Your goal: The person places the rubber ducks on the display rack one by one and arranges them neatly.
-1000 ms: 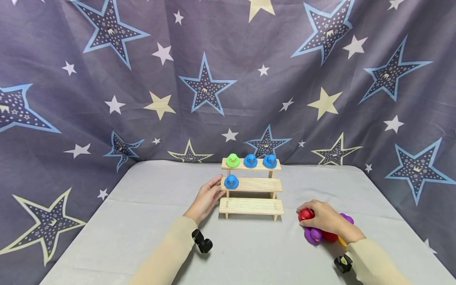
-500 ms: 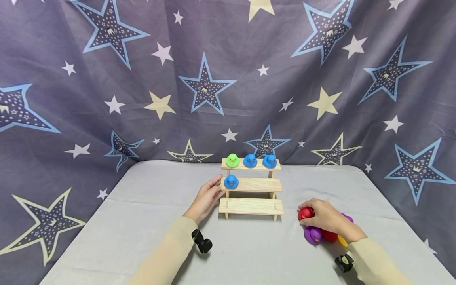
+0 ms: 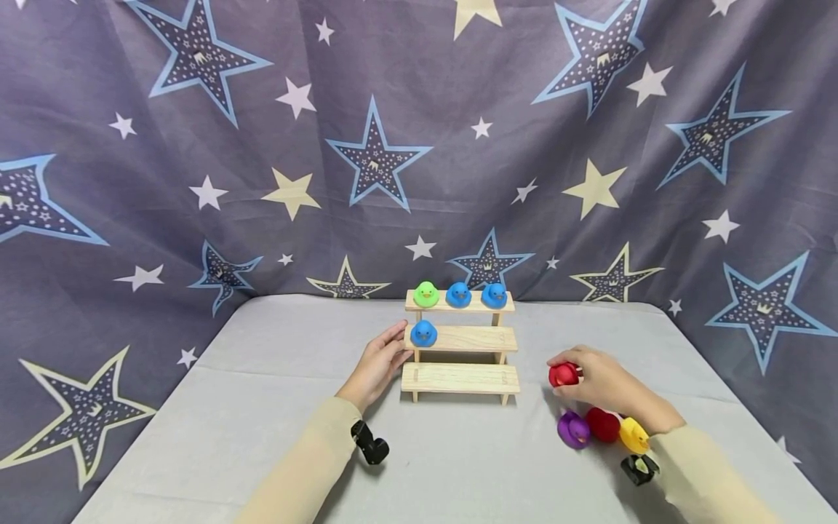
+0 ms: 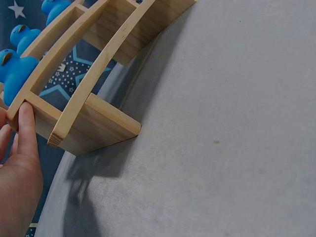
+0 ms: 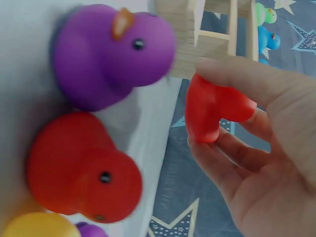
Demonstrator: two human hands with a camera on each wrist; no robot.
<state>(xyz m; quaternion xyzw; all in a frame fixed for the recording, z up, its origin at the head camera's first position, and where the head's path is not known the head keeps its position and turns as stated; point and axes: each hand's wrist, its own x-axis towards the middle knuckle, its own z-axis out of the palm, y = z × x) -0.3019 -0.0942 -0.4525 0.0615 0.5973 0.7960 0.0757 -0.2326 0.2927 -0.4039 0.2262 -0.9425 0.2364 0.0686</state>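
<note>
In the head view, my right hand pinches a red rubber duck between thumb and fingers, held above the table. The right wrist view shows this red duck tilted in the grip. Below the hand sit a purple duck, another red duck and a yellow duck. My left hand holds the left end of a three-step wooden stand at its middle step. In the left wrist view, one digit presses against the wood of the stand.
On the stand's top step are a green duck and two blue ducks, one blue duck in the middle. Another blue duck sits at the left of the middle step. A star-patterned curtain hangs behind the grey-covered table.
My right hand has lifted the red duck up and away from the group, uncovering more of the other red duck and the yellow one. The left hand stays at the stand.
</note>
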